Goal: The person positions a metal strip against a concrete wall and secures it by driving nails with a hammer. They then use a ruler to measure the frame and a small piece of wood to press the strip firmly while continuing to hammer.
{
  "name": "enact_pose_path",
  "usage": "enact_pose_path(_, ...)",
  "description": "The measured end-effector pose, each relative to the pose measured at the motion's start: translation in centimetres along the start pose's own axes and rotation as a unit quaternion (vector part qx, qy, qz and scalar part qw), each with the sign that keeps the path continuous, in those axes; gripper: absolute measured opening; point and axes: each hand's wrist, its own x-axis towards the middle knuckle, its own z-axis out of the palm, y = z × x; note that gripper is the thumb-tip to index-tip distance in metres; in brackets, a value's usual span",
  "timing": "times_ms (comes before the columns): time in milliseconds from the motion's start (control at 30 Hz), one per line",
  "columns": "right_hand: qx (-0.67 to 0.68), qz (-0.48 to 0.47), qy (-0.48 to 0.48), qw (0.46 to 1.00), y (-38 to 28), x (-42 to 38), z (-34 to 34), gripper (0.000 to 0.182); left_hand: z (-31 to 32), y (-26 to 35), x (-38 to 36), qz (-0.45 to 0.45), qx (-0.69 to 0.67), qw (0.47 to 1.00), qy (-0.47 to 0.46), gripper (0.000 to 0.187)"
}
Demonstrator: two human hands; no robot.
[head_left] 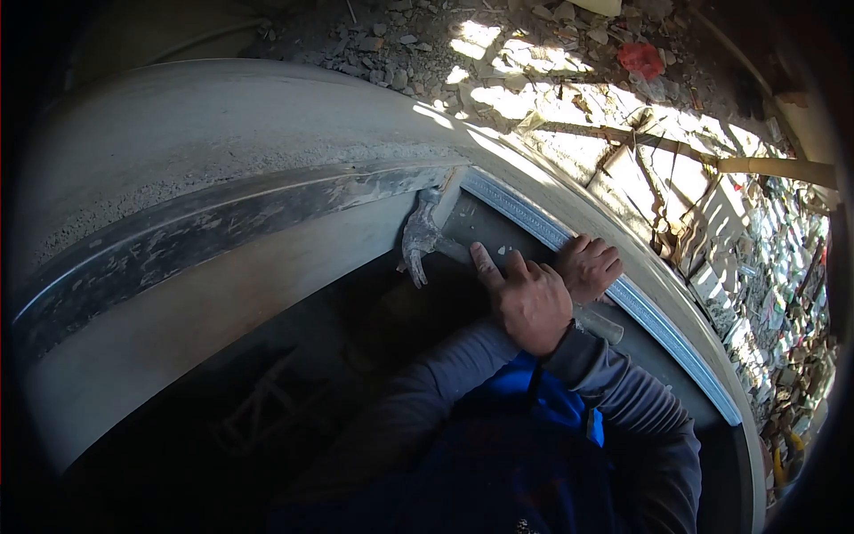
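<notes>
My forearms cross, the right one over the left. My right hand is closed around the wooden handle of a worn claw hammer, index finger stretched along it. The hammer's head lies at the corner of the opening, claws pointing down toward me. My left hand reaches out from under the right wrist, its fingers curled over a ribbed silvery metal strip. This strip runs along the dark inner ledge of the opening. Part of the handle is hidden under my right hand; its butt end shows beyond the wrist.
A dark, scuffed frame bar borders the left side, against the rough cement wall. Outside lie rubble, a red scrap, a bamboo pole and scattered litter. Deep shadow covers the lower left.
</notes>
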Motion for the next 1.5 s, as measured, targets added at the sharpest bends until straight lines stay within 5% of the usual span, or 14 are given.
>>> enact_pose_path(133,0.027,-0.042,-0.017,0.999,-0.2,-1.6,-1.8,0.05,-0.6,0.1,0.0,-0.004,-0.014,1.0,-0.015,0.018)
enact_pose_path(267,0.159,0.055,-0.041,0.985,1.1,-5.5,-5.1,0.044,-1.2,-0.3,-0.2,0.001,-0.046,0.995,-0.091,0.019)
enact_pose_path(367,0.232,0.145,0.001,0.962,3.6,-9.5,-7.1,0.044,-6.7,-3.1,0.6,-0.031,0.009,0.991,-0.127,0.046)
enact_pose_path(400,0.26,0.181,0.008,0.948,4.5,-10.7,-7.7,0.046,-8.1,-5.0,0.3,-0.072,0.041,0.979,-0.188,0.072)
enact_pose_path(433,0.288,0.218,0.015,0.932,5.3,-12.0,-8.1,0.047,-7.2,-7.2,-0.7,-0.079,0.236,0.948,-0.196,0.09)
enact_pose_path(467,0.3,0.238,0.04,0.923,6.3,-13.3,-8.0,0.048,-10.9,-8.4,1.2,-0.133,0.222,0.922,-0.287,0.085)
enact_pose_path(533,0.32,0.277,0.088,0.902,7.9,-15.2,-7.3,0.051,-12.5,-12.4,1.9,-0.144,0.354,0.865,-0.325,0.079)
enact_pose_path(567,0.335,0.319,0.059,0.885,8.1,-15.0,-8.6,0.053,-12.5,-14.3,2.3,-0.194,0.338,0.818,-0.423,0.058)
enact_pose_path(667,0.339,0.333,0.097,0.874,9.6,-15.6,-8.4,0.054,-11.9,-15.9,2.3,-0.171,0.317,0.804,-0.473,0.034)
enact_pose_path(900,0.392,0.345,0.033,0.852,11.4,-15.3,-9.0,0.053,-9.9,-15.9,0.7,-0.139,0.403,0.801,-0.42,0.029)
enact_pose_path(1133,0.403,0.325,0.011,0.856,12.0,-14.6,-9.4,0.045,-14.7,-14.2,2.7,-0.133,0.313,0.836,-0.43,0.03)
enact_pose_path(1500,0.355,0.102,-0.062,0.927,6.8,-8.4,-9.3,0.041,-28.8,-11.2,5.5,-0.112,0.418,0.802,-0.412,0.019)
